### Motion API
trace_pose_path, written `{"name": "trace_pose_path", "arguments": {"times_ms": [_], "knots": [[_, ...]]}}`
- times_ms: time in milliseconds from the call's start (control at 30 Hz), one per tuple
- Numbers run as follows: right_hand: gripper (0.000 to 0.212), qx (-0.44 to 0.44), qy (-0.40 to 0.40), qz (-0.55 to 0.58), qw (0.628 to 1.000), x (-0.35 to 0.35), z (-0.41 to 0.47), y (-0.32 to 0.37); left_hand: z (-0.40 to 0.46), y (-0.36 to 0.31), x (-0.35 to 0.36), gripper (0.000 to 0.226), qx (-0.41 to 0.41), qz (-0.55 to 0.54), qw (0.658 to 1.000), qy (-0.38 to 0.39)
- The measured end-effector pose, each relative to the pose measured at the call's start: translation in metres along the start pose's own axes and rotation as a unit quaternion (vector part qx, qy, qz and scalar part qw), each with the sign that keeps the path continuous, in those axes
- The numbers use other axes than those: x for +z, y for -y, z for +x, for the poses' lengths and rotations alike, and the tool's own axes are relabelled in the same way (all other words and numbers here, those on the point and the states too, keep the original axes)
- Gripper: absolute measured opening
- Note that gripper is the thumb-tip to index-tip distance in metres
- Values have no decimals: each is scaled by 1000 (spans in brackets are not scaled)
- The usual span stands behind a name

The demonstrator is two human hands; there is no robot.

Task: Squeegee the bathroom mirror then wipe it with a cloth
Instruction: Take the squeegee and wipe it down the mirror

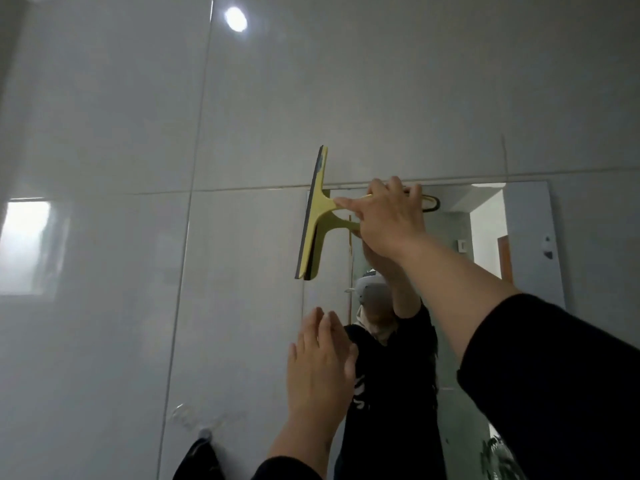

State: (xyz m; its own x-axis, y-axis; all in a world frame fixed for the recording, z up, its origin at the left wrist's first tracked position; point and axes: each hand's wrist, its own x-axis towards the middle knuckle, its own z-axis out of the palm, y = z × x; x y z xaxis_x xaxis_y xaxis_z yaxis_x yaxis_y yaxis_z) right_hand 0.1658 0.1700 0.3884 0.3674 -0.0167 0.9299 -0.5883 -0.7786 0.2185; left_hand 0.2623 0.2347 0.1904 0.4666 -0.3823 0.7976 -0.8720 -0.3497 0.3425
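On the glossy grey tiled wall [121, 168] the mirror [526, 237] is in its squeegee step: the right hand [384, 216] is clamped on the yellow squeegee [317, 216] at the mirror's top-left corner, blade seemingly upright, next needing a firm sideways pull, while the left hand [320, 365], fingers apart, holds nothing.

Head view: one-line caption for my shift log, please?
Right hand holds the yellow squeegee, blade upright, at the mirror's top-left corner; left hand open below.
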Motion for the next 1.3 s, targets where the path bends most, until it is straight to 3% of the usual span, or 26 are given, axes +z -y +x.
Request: {"name": "trace_pose_path", "arguments": {"times_ms": [267,567,833,1100,1300], "knots": [[54,-15,7,-56,998,25,7,2,5,-2,28,92,-30,11,999,35],[48,22,18,-62,998,-4,-32,-57,9,-15,24,96,-71,24,996,43],[66,109,59,-96,988,-24,-61,-118,9,-22,29,97,-89,50,995,18],[54,218,87,-32,972,-36,-89,-162,9,-20,34,96,-85,60,995,4],[50,291,97,40,951,-30,-113,-155,9,-16,35,96,-81,34,996,-6]]}}
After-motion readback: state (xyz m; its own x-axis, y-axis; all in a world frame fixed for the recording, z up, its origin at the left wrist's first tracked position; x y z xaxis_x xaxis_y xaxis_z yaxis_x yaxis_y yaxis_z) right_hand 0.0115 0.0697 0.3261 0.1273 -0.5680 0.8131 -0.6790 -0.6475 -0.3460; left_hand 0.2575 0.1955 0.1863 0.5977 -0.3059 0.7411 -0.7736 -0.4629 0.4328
